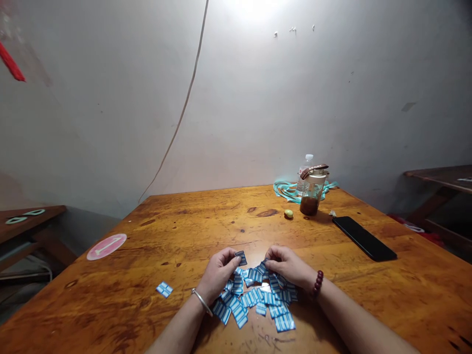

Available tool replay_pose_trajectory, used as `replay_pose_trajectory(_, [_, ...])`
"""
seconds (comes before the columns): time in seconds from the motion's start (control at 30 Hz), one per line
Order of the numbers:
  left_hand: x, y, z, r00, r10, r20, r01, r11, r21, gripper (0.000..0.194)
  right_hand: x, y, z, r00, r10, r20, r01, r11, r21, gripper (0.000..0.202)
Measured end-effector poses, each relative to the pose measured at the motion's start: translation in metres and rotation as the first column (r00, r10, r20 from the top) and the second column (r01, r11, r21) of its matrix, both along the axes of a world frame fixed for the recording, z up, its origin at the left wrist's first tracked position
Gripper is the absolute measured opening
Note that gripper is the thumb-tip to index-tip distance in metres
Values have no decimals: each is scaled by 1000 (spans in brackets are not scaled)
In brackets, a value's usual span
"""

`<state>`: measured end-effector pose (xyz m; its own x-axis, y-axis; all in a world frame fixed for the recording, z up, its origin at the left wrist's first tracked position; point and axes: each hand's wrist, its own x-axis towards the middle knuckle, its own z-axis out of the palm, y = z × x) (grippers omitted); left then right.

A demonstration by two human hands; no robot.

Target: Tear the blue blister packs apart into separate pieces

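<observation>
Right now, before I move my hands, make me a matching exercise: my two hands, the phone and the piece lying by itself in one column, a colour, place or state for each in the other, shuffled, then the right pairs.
Column one
1. Left hand
2. Right hand
3. Phone
4. Lone piece

Column two
A. Blue and white, apart from the pile
B. Dark red beads at the wrist
C. Silver bangle at the wrist
D. Black, lying flat on the table

Right pairs: 1-C, 2-B, 3-D, 4-A
</observation>
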<state>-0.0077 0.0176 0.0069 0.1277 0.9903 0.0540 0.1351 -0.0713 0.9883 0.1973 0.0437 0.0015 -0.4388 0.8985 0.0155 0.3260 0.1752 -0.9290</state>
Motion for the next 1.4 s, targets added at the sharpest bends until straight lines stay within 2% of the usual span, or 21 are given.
replay_pose_trajectory(0.1, [0, 0, 0, 1000, -12, -7, 12, 1000, -2, 21, -5, -2, 5, 987, -22, -161, 0, 991, -136, 16])
replay_pose_trajectory(0.17, [0, 1, -1, 1000, -19, -8, 19, 1000, -10, 21, -8, -5, 7, 978, -10, -209, -25, 986, -168, 21])
replay_pose_trajectory(0.33, [0, 1, -1, 1000, -11, -12, 11, 1000, -19, 22, -10, -7, 7, 979, 23, -202, -55, 986, -155, 30])
replay_pose_trajectory(0.47, [0, 2, -4, 1000, -8, -5, 8, 999, -31, 23, -9, -2, -3, 987, -2, -162, -17, 994, -112, 29])
replay_pose_trajectory(0.6, [-1, 3, -6, 1000, 0, -5, 0, 1000, -28, 24, -4, 6, -15, 995, -78, -60, 78, 997, -12, 27])
replay_pose_trajectory(0.7, [0, 2, -7, 1000, -4, 9, 5, 999, -38, 24, 1, 8, -15, 988, -121, 92, 109, 986, 123, 19])
replay_pose_trajectory(0.73, [0, 2, -7, 1000, 0, 18, 1, 999, -46, 24, 3, 7, -13, 974, -171, 151, 140, 970, 200, 16])
replay_pose_trajectory(0.8, [-1, 3, -6, 999, 22, 41, -19, 998, -64, 25, 5, 4, -5, 927, -290, 239, 191, 911, 366, 23])
replay_pose_trajectory(0.87, [-4, 5, -5, 996, 62, 59, -59, 997, -50, 24, 4, -1, 4, 906, -302, 298, 146, 882, 449, 25])
replay_pose_trajectory(1.0, [-13, 10, -4, 985, 166, 54, -169, 984, 61, 20, -5, -16, 13, 918, -61, 393, -106, 914, 391, 15])
replay_pose_trajectory(1.07, [-18, 13, -4, 978, 202, 54, -206, 975, 83, 19, -10, -22, 11, 906, -7, 423, -174, 905, 387, 19])
replay_pose_trajectory(1.17, [-22, 16, -4, 968, 243, 64, -248, 965, 90, 20, -14, -24, 5, 887, 12, 462, -212, 898, 385, 21])
replay_pose_trajectory(1.27, [-24, 18, -5, 957, 276, 88, -283, 956, 80, 20, -15, -22, 4, 885, -45, 464, -174, 892, 417, 20])
replay_pose_trajectory(1.33, [-24, 19, -5, 947, 302, 111, -310, 949, 64, 20, -18, -24, 9, 886, -71, 458, -174, 865, 471, 23])
replay_pose_trajectory(1.4, [-24, 19, -4, 938, 323, 129, -332, 942, 54, 20, -22, -30, 16, 884, -22, 467, -252, 819, 516, 27])
